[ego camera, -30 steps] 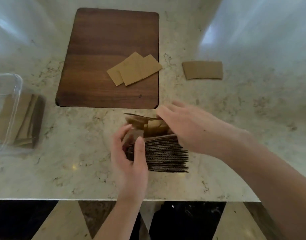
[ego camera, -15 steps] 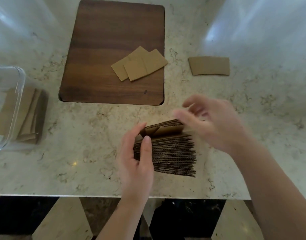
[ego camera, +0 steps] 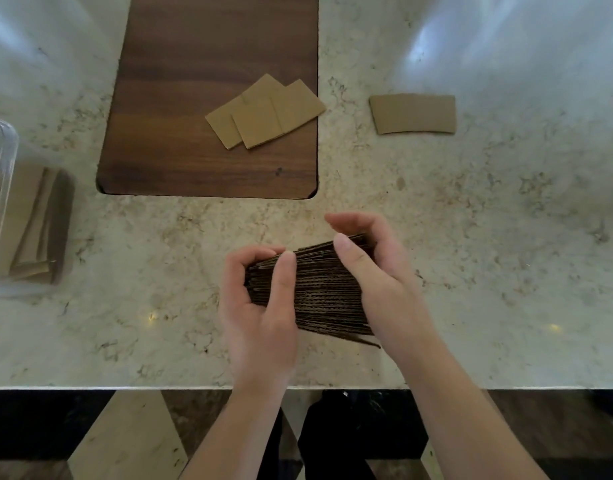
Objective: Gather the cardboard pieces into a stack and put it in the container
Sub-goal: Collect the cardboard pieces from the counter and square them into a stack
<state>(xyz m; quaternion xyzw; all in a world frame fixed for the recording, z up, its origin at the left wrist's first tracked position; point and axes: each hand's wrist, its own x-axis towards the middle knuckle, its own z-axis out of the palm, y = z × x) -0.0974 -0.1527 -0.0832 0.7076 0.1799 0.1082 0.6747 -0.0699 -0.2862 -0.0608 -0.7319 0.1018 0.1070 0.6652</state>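
Note:
A thick stack of brown cardboard pieces (ego camera: pixel 324 292) stands on edge on the marble counter near its front. My left hand (ego camera: pixel 260 306) clasps the stack's left end, thumb in front and fingers behind. My right hand (ego camera: pixel 374 271) grips the right end the same way. Two overlapping tan cardboard pieces (ego camera: pixel 267 116) lie on the wooden board. One more curved cardboard piece (ego camera: pixel 414 114) lies on the counter to the right of the board. The clear plastic container (ego camera: pixel 2 188) sits at the left edge, with some cardboard pieces (ego camera: pixel 38 230) inside.
The dark wooden cutting board (ego camera: pixel 208 81) lies flat at the back centre. The counter's front edge (ego camera: pixel 125 388) runs just below my wrists, with a patterned floor beneath.
My right hand has come off the top of the stack and closed on its right end. The loose top pieces are now pressed flat into the stack. The view has shifted closer.

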